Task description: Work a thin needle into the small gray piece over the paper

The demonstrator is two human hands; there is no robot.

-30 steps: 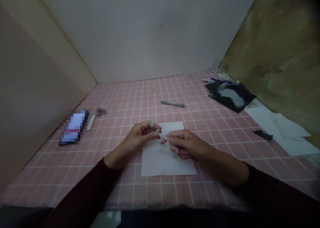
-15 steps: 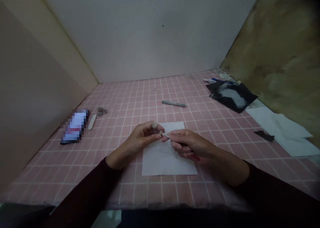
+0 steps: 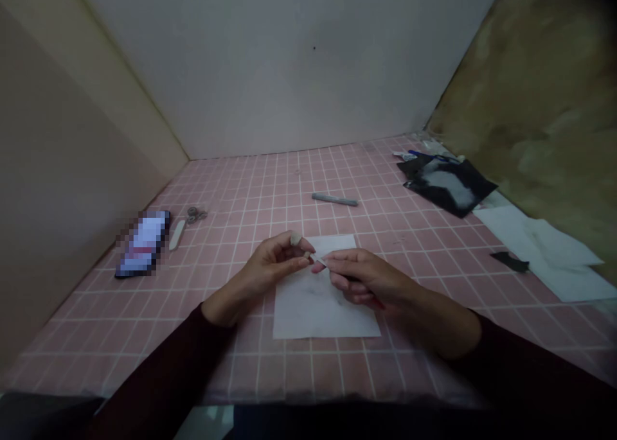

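My left hand [image 3: 274,260] pinches a tiny pale piece [image 3: 310,256] between thumb and fingertips; its kind is too small to make out. A pale wrap or patch [image 3: 295,237] covers part of one finger of that hand. My right hand [image 3: 364,277] is closed around a slim tool with a light, narrow tip [image 3: 320,262] and a red end [image 3: 378,303] showing below the palm. That tip points at the pale piece, at or very near it. Both hands are above a white sheet of paper [image 3: 318,311] with faint grey smudges.
A grey marker-like stick [image 3: 335,199] lies beyond the paper on the pink checked cloth [image 3: 241,196]. To the left are a phone [image 3: 144,242], a nail-file-like strip [image 3: 177,234] and scissors [image 3: 194,215]. At right lie black sheets [image 3: 448,186], white papers [image 3: 544,250] and a dark scrap [image 3: 511,261].
My left hand has shifted very slightly left with the small piece. My right hand keeps its hold on the slim tool, nearly in the same place.
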